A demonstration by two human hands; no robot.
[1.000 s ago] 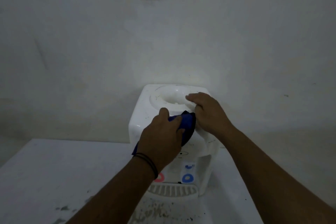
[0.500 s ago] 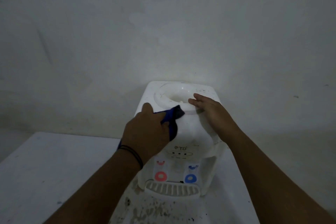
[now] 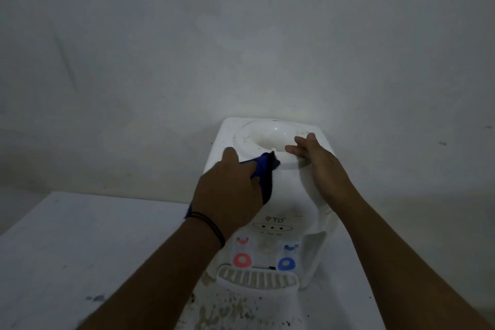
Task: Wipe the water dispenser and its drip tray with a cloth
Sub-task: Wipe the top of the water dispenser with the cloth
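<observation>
While my left hand (image 3: 230, 190) grips the blue cloth (image 3: 263, 171) against the water dispenser (image 3: 292, 195) top, cloth pokes out beside the fingers. My right hand (image 3: 314, 158) rests there, seemingly flat in the dimness.

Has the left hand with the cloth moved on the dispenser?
Yes. The left hand slid the cloth leftward along the dispenser top, away from the right hand.

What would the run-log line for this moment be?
left hand: holds blue cloth against water dispenser top front | right hand: rests on bottle well rim | drip tray: untouched
</observation>
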